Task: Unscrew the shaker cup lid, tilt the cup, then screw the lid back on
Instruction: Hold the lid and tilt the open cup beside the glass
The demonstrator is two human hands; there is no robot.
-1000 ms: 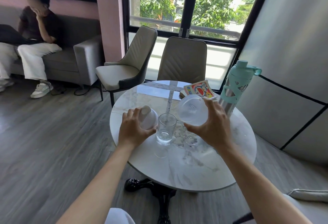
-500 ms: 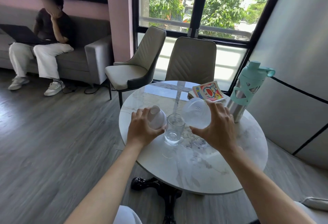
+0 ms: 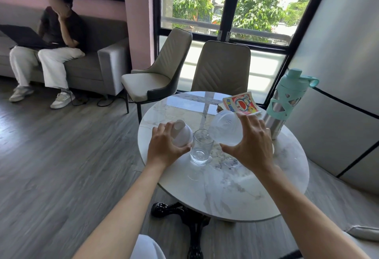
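My right hand [image 3: 251,145] grips a frosted translucent shaker cup [image 3: 224,130], tilted on its side with its mouth pointing left and down over a clear drinking glass [image 3: 201,148]. My left hand [image 3: 166,148] holds the shaker's white dome lid [image 3: 181,134], separate from the cup, just left of the glass. The glass stands upright on the round marble table [image 3: 225,193] between my two hands. Whether anything flows from the cup into the glass is not visible.
A steel bottle with a mint sleeve and cap [image 3: 286,102] stands at the table's right edge. A colourful comic book [image 3: 241,103] lies at the back. Two beige chairs [image 3: 221,65] stand behind the table. A person sits on a grey sofa [image 3: 90,65] far left.
The view has shifted so the table sits further right in frame. The cup stays tilted over the glass in my right hand; my left hand keeps hold of the lid.
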